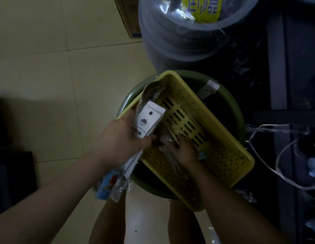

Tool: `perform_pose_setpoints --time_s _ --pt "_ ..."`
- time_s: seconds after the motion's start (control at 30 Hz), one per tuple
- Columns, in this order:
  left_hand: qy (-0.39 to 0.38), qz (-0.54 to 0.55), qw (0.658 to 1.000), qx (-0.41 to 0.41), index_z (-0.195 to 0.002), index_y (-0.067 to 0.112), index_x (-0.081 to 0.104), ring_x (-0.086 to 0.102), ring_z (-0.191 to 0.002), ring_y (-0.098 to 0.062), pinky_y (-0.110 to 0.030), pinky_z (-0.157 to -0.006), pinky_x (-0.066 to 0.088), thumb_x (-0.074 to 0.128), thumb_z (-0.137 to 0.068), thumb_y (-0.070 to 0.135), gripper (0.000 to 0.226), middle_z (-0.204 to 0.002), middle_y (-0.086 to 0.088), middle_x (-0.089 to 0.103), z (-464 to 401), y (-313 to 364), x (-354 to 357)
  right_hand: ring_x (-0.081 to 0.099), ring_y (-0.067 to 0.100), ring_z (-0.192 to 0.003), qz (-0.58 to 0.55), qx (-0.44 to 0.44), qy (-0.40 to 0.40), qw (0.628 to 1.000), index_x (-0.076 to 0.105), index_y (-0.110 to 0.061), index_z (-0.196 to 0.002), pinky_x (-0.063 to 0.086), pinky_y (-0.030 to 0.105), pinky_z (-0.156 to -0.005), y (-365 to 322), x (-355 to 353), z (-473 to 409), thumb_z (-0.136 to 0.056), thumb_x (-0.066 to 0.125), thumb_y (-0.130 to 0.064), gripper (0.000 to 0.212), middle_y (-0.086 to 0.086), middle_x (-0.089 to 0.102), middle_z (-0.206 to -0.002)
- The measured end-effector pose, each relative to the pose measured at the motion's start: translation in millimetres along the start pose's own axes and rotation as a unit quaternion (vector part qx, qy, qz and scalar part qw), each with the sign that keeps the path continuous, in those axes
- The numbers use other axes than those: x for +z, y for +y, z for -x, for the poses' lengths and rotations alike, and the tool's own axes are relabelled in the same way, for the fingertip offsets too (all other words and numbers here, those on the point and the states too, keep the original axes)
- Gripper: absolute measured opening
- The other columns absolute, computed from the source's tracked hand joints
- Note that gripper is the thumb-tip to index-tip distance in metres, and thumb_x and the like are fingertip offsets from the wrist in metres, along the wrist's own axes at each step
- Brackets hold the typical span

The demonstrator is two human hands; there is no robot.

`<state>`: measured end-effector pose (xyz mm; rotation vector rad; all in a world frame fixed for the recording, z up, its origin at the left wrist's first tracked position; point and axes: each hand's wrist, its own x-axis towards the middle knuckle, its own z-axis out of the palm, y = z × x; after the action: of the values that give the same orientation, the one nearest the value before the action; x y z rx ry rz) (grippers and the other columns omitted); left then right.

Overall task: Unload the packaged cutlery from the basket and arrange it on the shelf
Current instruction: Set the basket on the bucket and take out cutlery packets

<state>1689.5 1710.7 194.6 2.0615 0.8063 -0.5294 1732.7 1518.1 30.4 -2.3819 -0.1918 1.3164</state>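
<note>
The left hand (121, 136) is gripping a bundle of packaged cutlery (149, 115) at the left edge of the yellow basket (223, 147), fingers curled around it. The right hand (184, 150) is reaching into the basket, its fingers pinching another clear packet (166, 140). The basket is sitting tilted on a green tub (238, 110).

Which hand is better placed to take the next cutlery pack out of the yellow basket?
Right. The right hand is already inside the yellow basket, fingers on the remaining pack. The left hand is full, holding a bundle of packs.
</note>
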Motion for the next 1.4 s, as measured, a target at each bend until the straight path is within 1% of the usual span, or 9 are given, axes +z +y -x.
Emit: perform_pose_setpoints --time_s 0.13,0.27,0.37,0.53,0.67,0.83,1.07,1.3,1.4 --pt "-0.033 -0.022 0.999 0.001 -0.101 0.021 0.047 0.049 -0.065 0.006 -0.007 -0.048 0.037 0.068 -0.076 0.037 0.037 -0.072 0.016 0.052 7 5 -3 0.061 0.027 -0.104 -0.131 0.021 -0.106 0.985 0.06 -0.007 -0.116 0.049 0.034 -0.085 -6 -19 6 -0.082 0.068 -0.029 0.041 0.012 0.066 -0.111" --pt "-0.068 -0.003 0.998 -0.016 -0.097 0.021 0.045 0.043 -0.065 0.007 -0.009 -0.048 0.031 0.067 -0.079 0.037 0.033 -0.073 0.017 0.046 9 7 -4 0.061 0.025 -0.097 -0.069 0.029 -0.146 0.986 0.064 -0.003 -0.11 0.048 0.03 -0.081 -20 -26 22 -0.089 0.059 -0.025 0.032 0.014 0.065 -0.104" --pt "-0.073 0.023 0.997 -0.032 -0.103 0.018 0.049 0.043 -0.068 0.007 -0.011 -0.053 0.03 0.066 -0.08 0.038 0.036 -0.076 0.017 0.047 5 3 -3 0.057 0.029 -0.109 -0.051 0.032 -0.142 0.988 0.052 -0.008 -0.125 0.048 0.037 -0.09 -22 -19 30 -0.088 0.059 -0.026 0.042 0.015 0.056 -0.126" --pt "-0.073 -0.002 0.997 -0.006 -0.097 0.021 0.045 0.043 -0.067 0.007 -0.011 -0.052 0.03 0.065 -0.08 0.039 0.032 -0.074 0.019 0.045 1 -7 0 0.048 0.016 -0.121 -0.089 0.006 -0.105 0.99 0.025 -0.009 -0.143 0.042 0.014 -0.08 -29 -16 29 -0.085 0.061 -0.003 0.069 0.003 0.048 -0.132" --pt "-0.088 0.029 0.996 -0.016 -0.098 0.023 0.047 0.046 -0.068 0.005 -0.01 -0.053 0.03 0.065 -0.081 0.033 0.027 -0.076 0.019 0.048 5 -3 -5 0.049 0.028 -0.123 -0.094 0.033 -0.107 0.989 0.041 -0.009 -0.138 0.041 0.036 -0.102 -42 -25 44 -0.09 0.049 -0.003 0.049 0.009 0.054 -0.129" --pt "-0.131 0.096 0.987 -0.005 -0.106 0.018 0.056 0.06 -0.081 -0.011 -0.025 -0.066 0.043 0.062 -0.069 0.038 0.043 -0.086 0.007 0.062 32 27 -38 0.059 0.028 -0.1 -0.167 0.036 -0.105 0.98 0.051 -0.015 -0.127 0.048 0.038 -0.085 -64 -70 115 -0.086 0.055 -0.01 0.041 0.015 0.061 -0.118" --pt "-0.185 0.138 0.964 0.134 -0.095 0.03 0.059 0.061 -0.085 -0.011 -0.029 -0.08 0.048 0.06 -0.054 0.051 0.045 -0.092 0.004 0.066 116 122 -106 0.059 0.007 -0.047 -0.271 -0.015 0.06 0.961 0.056 -0.007 -0.106 0.05 0.021 -0.049 -110 -171 285 -0.095 0.049 -0.013 0.014 0.006 0.06 -0.067" --pt "-0.241 0.058 0.92 0.303 -0.102 0.033 0.055 0.062 -0.096 -0.016 -0.036 -0.088 0.048 0.067 -0.075 0.042 0.031 -0.099 0.006 0.066 228 237 -126 0.054 0.0 -0.06 -0.31 -0.058 0.3 0.9 0.061 -0.014 -0.105 0.039 0.008 -0.048 -125 -220 475 -0.094 0.052 -0.02 0.016 0.0 0.061 -0.074" --pt "-0.235 0.073 0.883 0.399 -0.106 0.024 0.054 0.063 -0.096 -0.015 -0.038 -0.087 0.051 0.071 -0.063 0.044 0.05 -0.101 0.003 0.066 291 278 -116 0.058 -0.004 -0.062 -0.335 -0.087 0.382 0.857 0.059 -0.026 -0.106 0.044 0.011 -0.052 -118 -228 549 -0.093 0.053 -0.026 0.014 -0.012 0.062 -0.078"
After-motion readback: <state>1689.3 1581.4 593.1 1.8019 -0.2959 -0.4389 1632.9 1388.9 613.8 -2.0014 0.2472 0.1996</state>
